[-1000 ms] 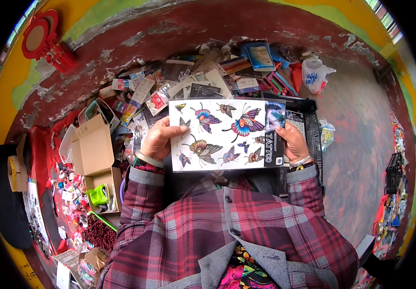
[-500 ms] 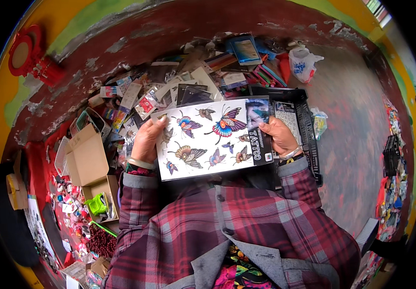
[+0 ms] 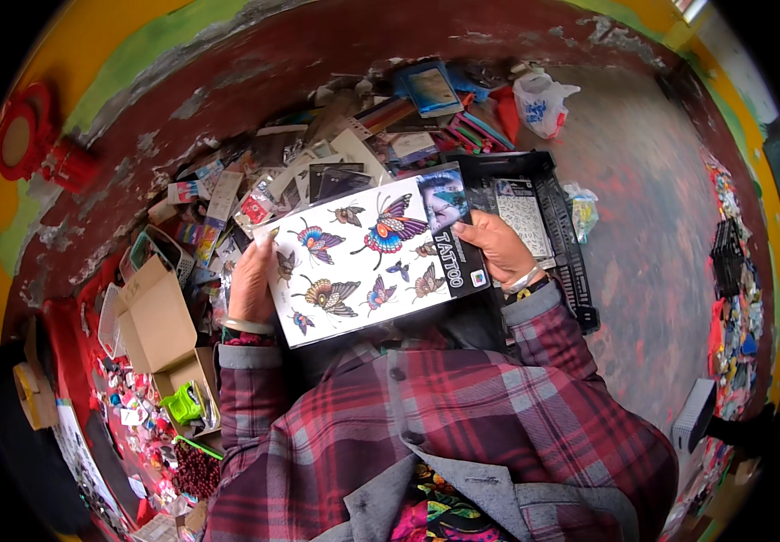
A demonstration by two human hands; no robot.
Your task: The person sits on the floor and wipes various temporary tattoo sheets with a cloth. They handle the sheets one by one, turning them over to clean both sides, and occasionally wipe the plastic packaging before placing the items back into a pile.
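Between my hands is a white temporary tattoo sheet [image 3: 354, 312] with colourful butterflies and a dark printed strip along its right side. My left hand [image 3: 250, 286] grips the left edge, its thumb over the upper corner. On the right edge, my right hand [image 3: 498, 244] pinches the dark strip, thumb on top and fingers hidden beneath. The sheet is tilted, its right side higher. Behind it, a black plastic crate [image 3: 560, 212] is partly covered, with a black-and-white patterned sheet [image 3: 524, 217] lying inside.
A heap of packets, cards and stationery [image 3: 345, 154] lies against the wall beyond my hands. An open cardboard box [image 3: 157, 316] holding a green plastic item [image 3: 181, 405] stands at the left. A white plastic bag [image 3: 543, 104] sits at the far right of the heap.
The tattoo sheet has shifted left and tilted, its right end rising relative to its left. Both hands have moved left with it and keep their hold.
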